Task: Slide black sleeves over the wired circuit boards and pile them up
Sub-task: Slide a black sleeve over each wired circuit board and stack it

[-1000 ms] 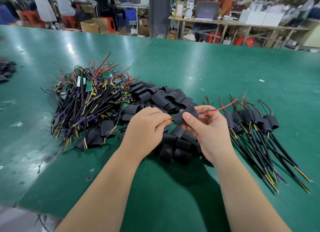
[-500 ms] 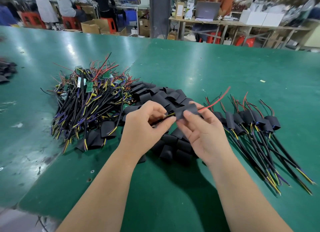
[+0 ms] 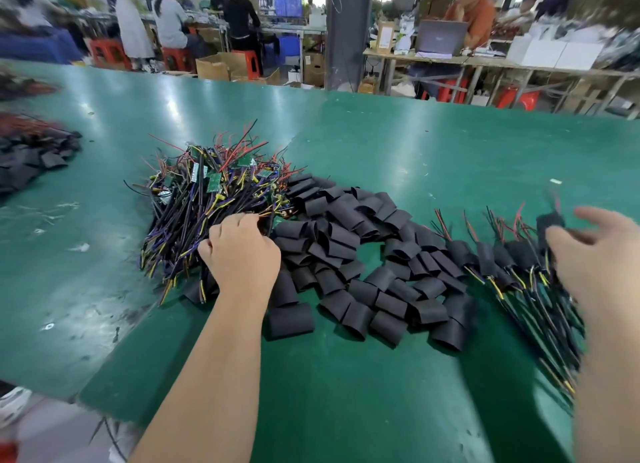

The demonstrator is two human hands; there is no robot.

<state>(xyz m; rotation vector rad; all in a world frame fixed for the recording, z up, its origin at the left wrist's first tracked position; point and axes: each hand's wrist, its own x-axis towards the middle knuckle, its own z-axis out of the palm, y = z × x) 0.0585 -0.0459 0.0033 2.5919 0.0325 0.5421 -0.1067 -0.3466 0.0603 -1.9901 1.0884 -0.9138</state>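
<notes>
Four heaps lie across the green bench (image 3: 415,158). At the far left edge sits a dark heap of scraps (image 3: 31,158), too blurred to tell apart. Next comes the tangle of wired boards (image 3: 207,199), small green boards on top and black, yellow, purple and red wires fanning toward the near edge. The left hand (image 3: 242,251) rests on the near right side of this tangle, knuckles up. Its fingers (image 3: 239,222) are curled down with the tips buried among the wires, so it cannot be told whether they pinch one.

Just right of that hand spreads the heap of loose black sleeves (image 3: 363,272), short flattened tubes lying across one another and touching the tangle at its right edge. Beyond them lies the pile of sleeved boards (image 3: 485,258), sleeves toward the far side and wires trailing toward the near right.

The right hand (image 3: 595,262) hangs over this pile, badly blurred, thumb held apart from the rest. One sleeved board (image 3: 549,222) shows at its fingertips; whether they grip it cannot be told.
</notes>
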